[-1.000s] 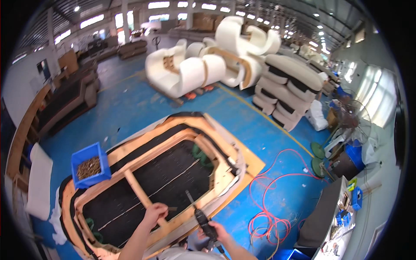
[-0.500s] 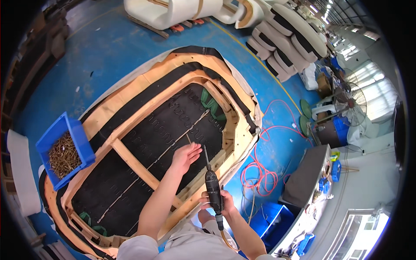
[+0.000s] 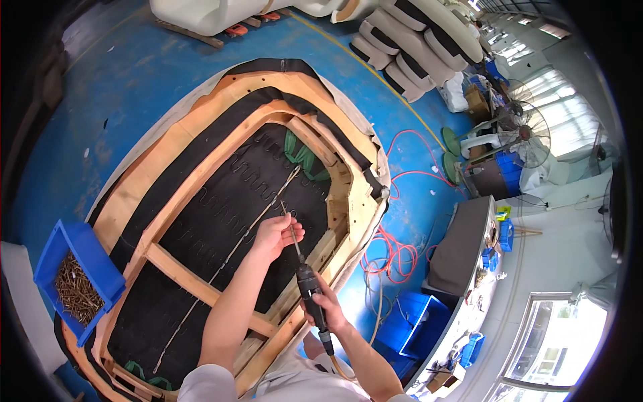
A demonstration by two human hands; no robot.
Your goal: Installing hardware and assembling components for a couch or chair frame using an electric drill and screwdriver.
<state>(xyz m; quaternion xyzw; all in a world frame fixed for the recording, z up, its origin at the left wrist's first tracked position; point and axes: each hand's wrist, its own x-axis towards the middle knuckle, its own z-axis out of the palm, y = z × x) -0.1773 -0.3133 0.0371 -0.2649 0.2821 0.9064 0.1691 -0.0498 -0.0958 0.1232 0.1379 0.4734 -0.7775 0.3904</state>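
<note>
My right hand (image 3: pixel 328 308) grips a black air screwdriver (image 3: pixel 309 283), its long bit pointing away from me, and a hose runs from its rear end. The fingers of my left hand (image 3: pixel 274 236) pinch a thin screw (image 3: pixel 284 207) in line with the bit's tip; the exact contact is hidden by the fingers. Both hands are above a wooden sofa frame (image 3: pixel 213 289) with black fabric strips along its edges. Inside the frame, black cloth (image 3: pixel 221 231) lies with wavy springs and a pale cord across it.
A blue bin (image 3: pixel 80 234) of screws (image 3: pixel 78 289) rests tilted on the frame's left edge. Red hose (image 3: pixel 396 258) coils on the blue floor to the right, near a blue crate (image 3: pixel 415 321) and a grey bench (image 3: pixel 462 248). Beyond stand a fan (image 3: pixel 524 134) and stacked cushions (image 3: pixel 415 50).
The left hand has brought the screw to the screwdriver's bit; before, they were apart. Both hands now sit further left in view, and the whole scene has shifted as the head turned.
</note>
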